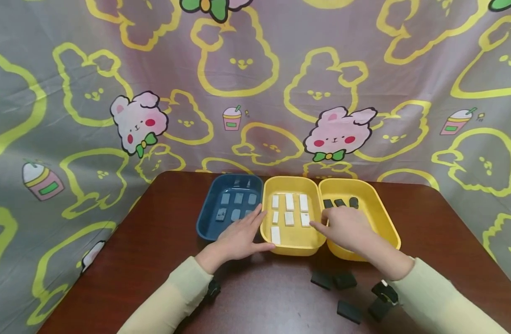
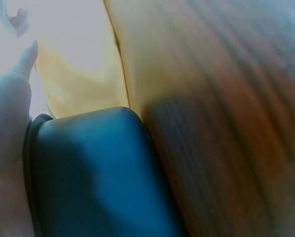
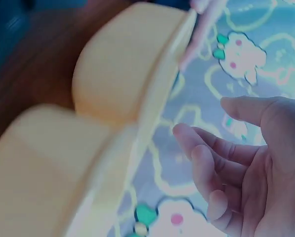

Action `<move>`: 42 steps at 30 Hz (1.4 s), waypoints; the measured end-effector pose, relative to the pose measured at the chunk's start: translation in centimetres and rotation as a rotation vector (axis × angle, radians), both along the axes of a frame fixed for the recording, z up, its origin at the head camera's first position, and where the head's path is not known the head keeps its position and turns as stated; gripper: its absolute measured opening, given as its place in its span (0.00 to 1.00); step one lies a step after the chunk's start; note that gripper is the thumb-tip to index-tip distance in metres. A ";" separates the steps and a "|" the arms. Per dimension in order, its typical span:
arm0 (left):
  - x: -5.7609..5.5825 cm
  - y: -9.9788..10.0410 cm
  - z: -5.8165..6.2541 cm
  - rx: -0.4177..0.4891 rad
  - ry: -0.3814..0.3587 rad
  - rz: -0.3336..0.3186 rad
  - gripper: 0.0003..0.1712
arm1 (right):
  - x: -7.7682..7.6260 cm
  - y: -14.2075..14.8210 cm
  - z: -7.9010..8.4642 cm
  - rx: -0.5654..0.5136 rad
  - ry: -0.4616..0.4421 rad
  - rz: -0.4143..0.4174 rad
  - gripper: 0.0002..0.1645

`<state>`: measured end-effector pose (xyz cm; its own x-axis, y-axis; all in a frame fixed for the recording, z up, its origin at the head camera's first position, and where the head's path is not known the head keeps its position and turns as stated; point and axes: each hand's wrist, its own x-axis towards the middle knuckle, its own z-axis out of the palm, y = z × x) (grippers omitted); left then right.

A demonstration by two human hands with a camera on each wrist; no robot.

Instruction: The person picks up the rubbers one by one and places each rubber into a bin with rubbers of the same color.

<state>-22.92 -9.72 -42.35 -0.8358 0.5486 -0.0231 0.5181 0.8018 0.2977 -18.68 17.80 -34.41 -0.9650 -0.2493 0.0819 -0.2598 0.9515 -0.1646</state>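
Observation:
My left hand (image 1: 238, 237) rests at the left rim of the middle yellow tray (image 1: 294, 250), fingers extended over the gap beside the blue tray (image 1: 204, 227) and thumb along the front rim. Several white rectangular pieces (image 1: 289, 202) lie in rows in that middle tray. Above the border between the two yellow trays is my right hand (image 1: 349, 227), its fingers loosely bent. In the right wrist view, nothing sits between the fingers of the right hand (image 3: 236, 163). Partly behind it, the right yellow tray (image 1: 389, 222) holds black pieces (image 1: 340, 203) along its back.
Grey-blue pieces (image 1: 238, 198) lie in the blue tray. Several loose black pieces (image 1: 349, 311) are on the brown table (image 1: 263, 301), near the right forearm. A patterned cloth (image 1: 263, 69) hangs behind the table. The left wrist view is blurred.

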 end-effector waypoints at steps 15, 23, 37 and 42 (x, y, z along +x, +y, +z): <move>0.0 0.0 -0.3 -0.001 0.017 -0.004 0.62 | 6.4 9.5 0.3 0.066 -0.020 -0.018 0.15; 0.2 0.0 0.0 0.001 -0.002 0.010 0.61 | 8.7 11.3 -4.0 0.054 -0.186 0.158 0.18; 0.0 0.1 0.1 -0.005 -0.002 0.005 0.61 | 8.8 11.7 -7.9 0.069 -0.296 0.103 0.32; 0.0 0.1 0.1 -0.007 -0.007 0.006 0.61 | 8.8 11.9 -8.2 0.065 -0.278 0.159 0.31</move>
<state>-22.91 -9.62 -42.23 -0.8389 0.5433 -0.0323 0.5112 0.8070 0.2959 -9.89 29.66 -42.61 -0.8966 -0.3950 -0.2002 -0.3599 0.9134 -0.1903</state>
